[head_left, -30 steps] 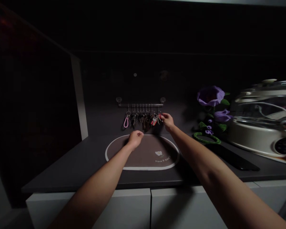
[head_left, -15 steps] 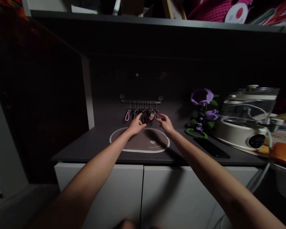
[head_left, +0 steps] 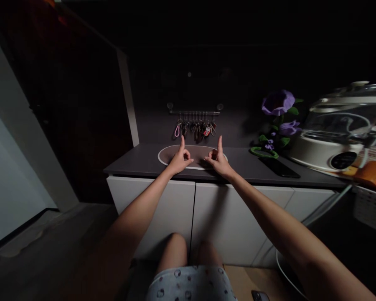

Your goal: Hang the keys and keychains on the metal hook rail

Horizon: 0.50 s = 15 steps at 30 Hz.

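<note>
In the head view my left hand (head_left: 181, 160) is held in front of the oval brown mat (head_left: 198, 151) with a white border. Its index finger points up, the thumb stretches inward and the other fingers curl. My right hand (head_left: 218, 161) mirrors it at the mat's right end. Thumb and index finger are spread apart on both hands, and neither holds anything. Behind them, several bunches of keys (head_left: 196, 128) hang on hooks from a clear rail (head_left: 194, 113) on the wall. A pink loop (head_left: 177, 131) hangs at the left end, apart from my fingertips.
Purple artificial flowers (head_left: 278, 103) stand at the right of the dark countertop (head_left: 134, 158), beside a dark phone (head_left: 278, 168). Farther right are a white appliance with a clear cover (head_left: 324, 146) and a white basket (head_left: 371, 211). Another phone (head_left: 260, 295) lies low down.
The view has tilted down, bringing my legs into sight and taking the upper shelf out. Both hands have drawn back from the keys, and their index fingers now point up.
</note>
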Each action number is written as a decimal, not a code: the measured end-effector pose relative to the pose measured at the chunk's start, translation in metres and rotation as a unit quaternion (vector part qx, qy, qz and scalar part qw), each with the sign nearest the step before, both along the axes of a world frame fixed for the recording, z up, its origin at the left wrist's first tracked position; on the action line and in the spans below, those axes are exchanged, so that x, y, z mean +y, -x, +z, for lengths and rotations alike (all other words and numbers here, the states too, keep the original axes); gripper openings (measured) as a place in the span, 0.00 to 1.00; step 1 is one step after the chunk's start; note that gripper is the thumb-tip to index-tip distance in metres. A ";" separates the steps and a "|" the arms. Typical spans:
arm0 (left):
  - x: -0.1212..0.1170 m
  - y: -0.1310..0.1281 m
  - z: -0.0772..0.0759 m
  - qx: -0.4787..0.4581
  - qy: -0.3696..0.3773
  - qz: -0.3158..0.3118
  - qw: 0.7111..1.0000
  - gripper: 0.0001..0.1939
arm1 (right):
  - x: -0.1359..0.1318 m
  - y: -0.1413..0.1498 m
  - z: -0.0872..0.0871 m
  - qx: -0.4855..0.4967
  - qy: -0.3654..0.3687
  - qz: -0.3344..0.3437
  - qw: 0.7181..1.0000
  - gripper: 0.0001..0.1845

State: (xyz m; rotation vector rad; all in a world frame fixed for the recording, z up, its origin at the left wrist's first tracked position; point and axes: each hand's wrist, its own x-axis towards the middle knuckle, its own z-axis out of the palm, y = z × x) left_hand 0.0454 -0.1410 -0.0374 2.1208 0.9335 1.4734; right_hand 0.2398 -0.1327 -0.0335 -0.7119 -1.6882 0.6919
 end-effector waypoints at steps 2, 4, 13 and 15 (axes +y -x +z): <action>0.002 0.001 -0.003 -0.010 0.005 -0.008 1.000 0.50 | 0.000 0.000 -0.003 -0.004 -0.003 -0.002 1.000 0.54; 0.003 0.002 -0.004 -0.016 0.007 -0.019 1.000 0.51 | 0.000 0.000 -0.003 -0.007 -0.004 -0.002 1.000 0.55; 0.014 0.006 -0.004 -0.040 0.043 -0.038 0.998 0.55 | 0.008 -0.003 -0.004 -0.076 -0.029 -0.007 0.997 0.53; 0.024 0.011 0.000 -0.034 0.052 -0.033 0.998 0.55 | 0.014 -0.007 0.002 -0.105 -0.029 -0.009 0.994 0.51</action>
